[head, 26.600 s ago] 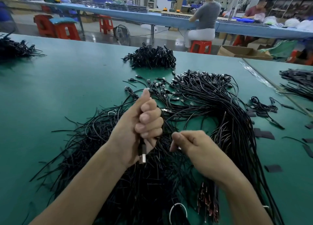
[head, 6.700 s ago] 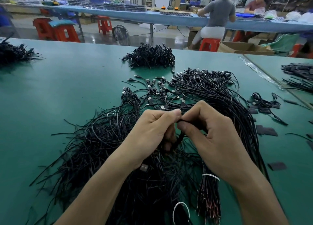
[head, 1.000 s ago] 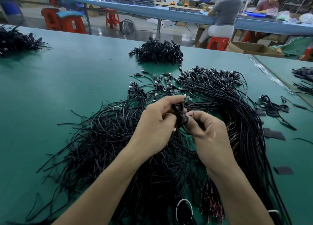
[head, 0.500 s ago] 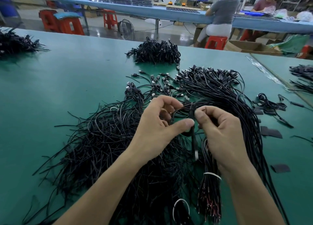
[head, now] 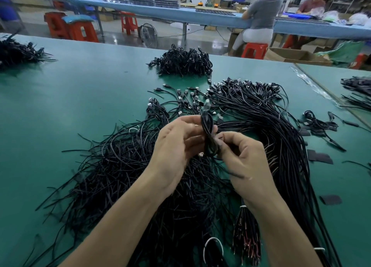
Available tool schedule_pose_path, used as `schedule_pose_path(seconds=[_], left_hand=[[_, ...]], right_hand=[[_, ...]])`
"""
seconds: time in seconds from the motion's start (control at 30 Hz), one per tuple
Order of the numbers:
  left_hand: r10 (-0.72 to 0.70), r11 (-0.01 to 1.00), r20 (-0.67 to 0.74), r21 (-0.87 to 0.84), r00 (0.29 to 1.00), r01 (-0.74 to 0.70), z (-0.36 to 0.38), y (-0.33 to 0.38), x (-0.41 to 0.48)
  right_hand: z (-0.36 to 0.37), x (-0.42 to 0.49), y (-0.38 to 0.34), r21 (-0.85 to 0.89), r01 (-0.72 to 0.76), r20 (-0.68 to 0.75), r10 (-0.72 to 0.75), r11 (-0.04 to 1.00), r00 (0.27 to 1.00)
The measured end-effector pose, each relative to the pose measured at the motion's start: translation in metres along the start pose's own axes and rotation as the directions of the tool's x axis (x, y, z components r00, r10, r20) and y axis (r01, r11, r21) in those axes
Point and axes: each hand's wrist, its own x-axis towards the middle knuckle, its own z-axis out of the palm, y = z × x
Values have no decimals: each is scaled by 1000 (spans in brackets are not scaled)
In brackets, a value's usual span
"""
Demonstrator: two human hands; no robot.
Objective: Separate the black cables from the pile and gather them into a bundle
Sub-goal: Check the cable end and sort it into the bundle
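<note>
Black cables (head: 128, 166): most sit in 1 big loose pile on the green table (head: 60, 98), spread under and around both my forearms.

- Far left edge: 1 separate dark heap (head: 18, 52), well apart from me. Can't tell if it's sorted work.
- Next, the tangled side of the pile. Loose ends stick out every way, nothing gathered.
- My left hand (head: 176, 144) is raised above the pile. Its fingers are curled, and thumb and fingertips grip 1 folded cable (head: 207, 130). That cable stands roughly upright between my 2 hands.
- Behind it, at the far side of the table, is a mound of small bundles (head: 182, 62). I read that as the done stack.
- My right hand (head: 245, 158) is just beside the left. Thumb and forefinger pinch the same folded cable at its waist, the other fingers curled in. It's a bit blurred, so the exact wrap is unclear.
- I judge this 1 is mid-wrap, not yet tied off.
- Below my right wrist, a bunch held by a white tie (head: 247, 236) lies on the pile.
- Right of my hands, a long sweep of cables (head: 281, 146) lies roughly parallel, plugs fanned at the far end, not bundled.
- Further right: 1 small coiled bundle (head: 319, 124) on its own, and a few flat black strips (head: 319, 158) on the table.
- Far right: more cables (head: 357, 94) on the neighbouring surface.

Progress: early to middle at best. The done mound is small next to what's left.
</note>
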Motion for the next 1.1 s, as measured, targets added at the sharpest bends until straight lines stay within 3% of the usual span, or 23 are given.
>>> schedule_pose_path(seconds=[0.13, 0.27, 0.5, 0.6, 0.67, 0.73, 0.83, 1.0, 1.1], left_hand=[[60, 985, 10, 163, 998, -60, -4, -4, 1], [116, 917, 125, 368, 985, -155, -9, -1, 1], [178, 644, 227, 708, 957, -288, -9, -3, -2], [191, 581, 183, 771, 964, -262, -10, -1, 8], [165, 583, 68, 798, 984, -153, -17, 2, 25], [108, 618, -77, 786, 991, -6, -28, 6, 50], [17, 689, -256, 704, 967, 174, -50, 9, 91], [54, 560, -466, 746, 883, 360, -87, 3, 136], [122, 490, -501, 781, 857, 387, -94, -1, 140]], right_hand=[[-1, -2, 0, -27, -47, 30, 48, 999, 998], [-8, -2, 0, 42, -114, 35, 112, 993, 993], [-12, 2, 4, 178, -334, 53, 329, 926, 943], [-14, 4, 8, 181, -330, 1, 335, 927, 942], [-22, 6, 12, 45, -280, -144, 283, 959, 948], [-36, 7, 17, -211, -264, -258, 207, 941, 944], [-48, 5, 23, -570, -330, -267, 210, 753, 941], [-38, -1, 26, -755, -374, -254, 286, 539, 924], [-34, -4, 22, -807, -389, -239, 357, 444, 903]])
